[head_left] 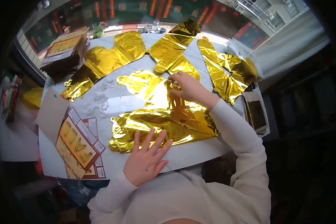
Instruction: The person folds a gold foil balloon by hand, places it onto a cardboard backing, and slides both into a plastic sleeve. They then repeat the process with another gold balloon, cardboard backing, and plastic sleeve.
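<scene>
A shiny gold foil balloon [164, 128], flat and uninflated, lies partly folded before me on the white table. Fingers spread, my left hand [147, 160] rests flat on its lower edge. Farther up, my right hand [190, 89] has bent fingers and appears to pinch the balloon's upper part; the exact contact is hard to see in the glare. Three more flat gold foil balloons surround it: one at the back left [112, 56], one at the back middle [175, 48] and one at the right [231, 71].
Printed cards with gold lettering [78, 140] lie at the left, beside a tan card [52, 115]. A stack of similar packages [65, 50] stands at the back left. Thin white strings [99, 100] lie left of the middle. A stack of dark packs [254, 112] sits at the right edge.
</scene>
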A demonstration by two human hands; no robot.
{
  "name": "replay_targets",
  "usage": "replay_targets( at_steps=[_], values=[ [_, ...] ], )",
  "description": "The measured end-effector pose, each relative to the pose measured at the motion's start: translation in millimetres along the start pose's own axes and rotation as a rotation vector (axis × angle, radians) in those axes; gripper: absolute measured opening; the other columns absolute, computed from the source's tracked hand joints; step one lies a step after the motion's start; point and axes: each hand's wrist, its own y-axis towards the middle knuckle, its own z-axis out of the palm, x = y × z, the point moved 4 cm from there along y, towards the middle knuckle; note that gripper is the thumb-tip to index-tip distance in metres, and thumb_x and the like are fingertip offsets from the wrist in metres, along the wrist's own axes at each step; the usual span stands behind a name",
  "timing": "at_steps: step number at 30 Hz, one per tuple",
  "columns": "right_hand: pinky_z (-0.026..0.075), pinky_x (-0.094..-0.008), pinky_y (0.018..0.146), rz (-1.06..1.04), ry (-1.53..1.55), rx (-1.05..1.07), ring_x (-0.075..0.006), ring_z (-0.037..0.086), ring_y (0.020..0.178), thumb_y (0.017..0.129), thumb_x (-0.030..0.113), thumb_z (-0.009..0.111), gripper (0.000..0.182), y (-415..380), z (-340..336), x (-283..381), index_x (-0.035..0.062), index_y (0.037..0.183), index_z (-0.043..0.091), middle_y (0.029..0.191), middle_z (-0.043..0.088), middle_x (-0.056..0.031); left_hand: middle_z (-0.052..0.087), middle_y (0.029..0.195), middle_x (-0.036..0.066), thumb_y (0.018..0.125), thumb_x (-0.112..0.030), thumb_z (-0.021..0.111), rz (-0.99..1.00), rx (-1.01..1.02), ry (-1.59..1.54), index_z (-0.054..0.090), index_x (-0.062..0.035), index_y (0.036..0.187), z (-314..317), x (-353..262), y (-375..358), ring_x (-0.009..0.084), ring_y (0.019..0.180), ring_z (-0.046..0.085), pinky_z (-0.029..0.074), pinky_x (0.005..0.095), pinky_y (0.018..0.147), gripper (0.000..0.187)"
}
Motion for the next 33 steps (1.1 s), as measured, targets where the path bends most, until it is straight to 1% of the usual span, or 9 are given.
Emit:
replay_targets(
  at_steps=[4, 8, 10, 11, 16, 19, 23, 27, 33],
  values=[
    [0.057, -0.0437, 0.088, 0.139, 0.005, 0.046, -0.0353, 0.070, 0.103, 0.078, 0.033, 0.089, 0.053, 32, 5, -15, 0.0033, 0.116, 0.067, 0.112, 0.072, -0.0182, 0.037, 0.170, 0.011, 0.099, -0.041, 0.066, -0.016, 0.001, -0.026, 0.048, -0.0208, 0.160, 4, 2, -1, 0.0408, 0.157, 0.030, 0.013, 0.0717, 0.125, 0.067],
    [0.055, -0.0358, 0.070, 0.265, 0.275, 0.224, -0.0254, 0.070, 0.080, 0.073, 0.033, 0.091, 0.049, 42, 1, -27, 0.0046, 0.105, 0.069, 0.088, 0.072, -0.0100, 0.037, 0.170, 0.011, 0.099, -0.043, 0.067, -0.006, -0.013, -0.022, 0.048, -0.0213, 0.160, 5, 3, -1, 0.0403, 0.158, 0.030, 0.014, 0.0712, 0.125, 0.068],
    [0.052, -0.0328, 0.062, 0.367, 0.355, 0.492, -0.0197, 0.067, 0.067, 0.074, 0.030, 0.091, 0.040, 42, 2, -29, 0.0034, 0.094, 0.069, 0.076, 0.068, -0.0073, 0.037, 0.170, 0.011, 0.099, -0.043, 0.066, -0.003, -0.013, -0.015, 0.047, -0.0214, 0.160, 5, 3, 0, 0.0403, 0.158, 0.030, 0.014, 0.0711, 0.125, 0.068],
    [0.048, -0.0310, 0.056, 0.302, 0.387, 0.426, -0.0145, 0.063, 0.059, 0.077, 0.029, 0.090, 0.035, 41, -1, -27, 0.0036, 0.086, 0.068, 0.068, 0.065, -0.0039, 0.037, 0.170, 0.011, 0.099, -0.044, 0.066, 0.000, -0.015, -0.012, 0.047, -0.0213, 0.161, 5, 3, -1, 0.0403, 0.158, 0.030, 0.014, 0.0710, 0.125, 0.068],
    [0.047, -0.0293, 0.058, 0.322, 0.570, 0.391, -0.0108, 0.064, 0.064, 0.080, 0.032, 0.094, 0.039, 35, -7, -35, 0.0042, 0.092, 0.069, 0.075, 0.069, -0.0012, 0.037, 0.171, 0.011, 0.099, -0.044, 0.065, 0.002, -0.010, -0.010, 0.047, -0.0211, 0.161, 4, 2, 1, 0.0406, 0.157, 0.030, 0.013, 0.0703, 0.126, 0.068],
    [0.052, -0.0339, 0.067, 0.232, 0.403, 0.350, -0.0183, 0.069, 0.077, 0.071, 0.033, 0.099, 0.051, 25, -13, -31, 0.0009, 0.096, 0.069, 0.083, 0.071, -0.0060, 0.037, 0.171, 0.011, 0.099, -0.044, 0.065, 0.004, 0.000, -0.003, 0.047, -0.0209, 0.161, 2, 2, 1, 0.0407, 0.157, 0.030, 0.012, 0.0698, 0.126, 0.068],
    [0.044, -0.0361, 0.066, 0.110, 0.251, 0.340, -0.0150, 0.055, 0.070, 0.073, 0.024, 0.096, 0.048, 14, -19, -18, 0.0005, 0.094, 0.060, 0.075, 0.059, -0.0042, 0.037, 0.171, 0.011, 0.099, -0.044, 0.065, 0.003, 0.005, 0.000, 0.047, -0.0210, 0.161, 3, 2, 2, 0.0407, 0.158, 0.030, 0.013, 0.0696, 0.126, 0.068],
    [0.043, -0.0374, 0.065, 0.040, 0.164, 0.205, -0.0169, 0.051, 0.068, 0.076, 0.023, 0.094, 0.049, -10, -30, 0, -0.0002, 0.090, 0.053, 0.071, 0.053, -0.0056, 0.036, 0.171, 0.011, 0.099, -0.043, 0.066, 0.006, -0.005, -0.010, 0.047, -0.0207, 0.160, 2, 3, 1, 0.0406, 0.158, 0.030, 0.013, 0.0698, 0.126, 0.068],
    [0.043, -0.0351, 0.064, 0.023, 0.251, 0.277, -0.0163, 0.051, 0.069, 0.080, 0.020, 0.092, 0.045, -26, -25, -26, 0.0012, 0.091, 0.053, 0.071, 0.052, -0.0055, 0.037, 0.170, 0.011, 0.100, -0.045, 0.064, 0.013, -0.001, 0.008, 0.049, -0.0188, 0.159, 0, 2, 2, 0.0403, 0.157, 0.032, 0.016, 0.0713, 0.124, 0.065]
  ],
)
